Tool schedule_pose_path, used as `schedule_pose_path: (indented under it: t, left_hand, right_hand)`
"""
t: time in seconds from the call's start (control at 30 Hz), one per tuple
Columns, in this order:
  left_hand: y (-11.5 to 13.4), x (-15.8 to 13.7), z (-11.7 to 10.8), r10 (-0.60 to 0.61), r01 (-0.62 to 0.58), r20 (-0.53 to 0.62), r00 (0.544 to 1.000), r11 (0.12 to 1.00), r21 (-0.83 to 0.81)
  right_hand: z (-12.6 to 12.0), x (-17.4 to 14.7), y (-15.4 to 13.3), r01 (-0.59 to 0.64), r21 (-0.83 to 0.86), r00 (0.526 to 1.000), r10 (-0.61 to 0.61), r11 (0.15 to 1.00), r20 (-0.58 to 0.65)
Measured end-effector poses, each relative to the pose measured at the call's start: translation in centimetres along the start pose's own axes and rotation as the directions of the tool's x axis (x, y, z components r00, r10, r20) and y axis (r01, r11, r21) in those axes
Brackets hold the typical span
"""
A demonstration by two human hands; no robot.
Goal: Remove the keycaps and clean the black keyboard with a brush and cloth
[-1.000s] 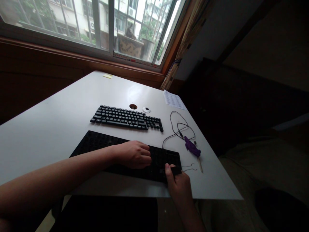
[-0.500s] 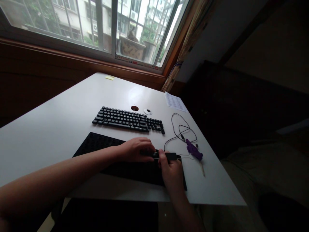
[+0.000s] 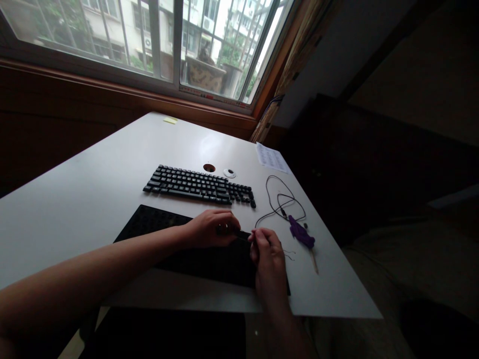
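Probably light and stiff, the black tool [image 3: 244,235] suits the pinch our right hand [image 3: 268,248] gives it; our left hand's [image 3: 214,229] grip we can't tell.

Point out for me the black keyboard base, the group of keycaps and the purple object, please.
Keyboard base [image 3: 220,263]: head view, its uncovered front part.
Keycaps [image 3: 191,185]: head view, middle of the group.
Purple object [image 3: 301,234]: head view, its middle.

Prob. a home rm; white desk [image 3: 82,199] by barred window [image 3: 176,45]; curtain [image 3: 290,70]; apts. [image 3: 132,27] outside.
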State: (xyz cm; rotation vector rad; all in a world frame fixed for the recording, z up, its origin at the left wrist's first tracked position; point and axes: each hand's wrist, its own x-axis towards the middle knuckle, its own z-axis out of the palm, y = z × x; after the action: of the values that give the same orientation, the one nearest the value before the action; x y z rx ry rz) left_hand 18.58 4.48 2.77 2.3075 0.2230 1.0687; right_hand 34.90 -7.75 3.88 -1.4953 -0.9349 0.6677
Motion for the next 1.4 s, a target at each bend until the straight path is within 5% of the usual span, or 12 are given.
schedule_pose_path:
  t: [0.13, 0.23, 0.33, 0.43, 0.57, 1.0, 1.17, 1.3, 1.4]
  left_hand:
    - [-0.3, 0.1, 0.0, 0.014, -0.013, -0.071, 0.997, 1.0, 0.016]
    - [-0.6, 0.1, 0.1, 0.007, -0.005, -0.093, 0.996, 1.0, 0.023]
    - [-0.6, 0.0, 0.2, 0.013, -0.007, -0.081, 0.997, 0.998, 0.068]
    - [-0.4, -0.1, 0.2, 0.026, -0.02, -0.051, 0.998, 0.993, 0.112]
    - [-0.2, -0.1, 0.1, 0.026, -0.023, -0.026, 0.999, 0.994, 0.109]
    - [-0.1, 0.2, -0.3, -0.058, 0.062, 0.056, 0.997, 0.995, -0.076]
    - [-0.1, 0.4, -1.0, -0.191, 0.191, 0.027, 0.981, 0.947, -0.259]
    - [-0.6, 0.4, -1.1, -0.348, 0.293, -0.055, 0.936, 0.856, -0.427]
    - [-1.1, 0.4, -0.9, -0.404, 0.333, -0.05, 0.913, 0.812, -0.48]
  right_hand:
    - [-0.9, 0.6, 0.1, 0.128, 0.156, 0.966, -0.088, 0.979, -0.243]
    - [-2.4, 1.0, -0.3, 0.376, -0.12, 0.851, -0.394, 0.919, -0.348]
    - [-3.5, 1.1, -1.2, 0.591, -0.526, 0.705, -0.708, 0.612, -0.032]
    - [-3.5, 1.1, -1.7, 0.71, -0.581, 0.663, -0.656, 0.399, 0.36]
    - [-2.5, 1.0, -1.3, 0.72, -0.558, 0.684, -0.556, 0.412, 0.472]
    - [-2.1, 1.0, 0.1, 0.59, -0.408, 0.804, -0.456, 0.697, 0.382]
    - [-2.7, 1.3, 0.5, 0.487, -0.441, 0.861, -0.329, 0.753, 0.389]
    - [-3.4, 1.7, 1.0, 0.36, -0.424, 0.93, -0.285, 0.831, 0.233]
    - [-3.5, 1.9, 0.8, 0.361, -0.402, 0.932, -0.31, 0.842, 0.188]
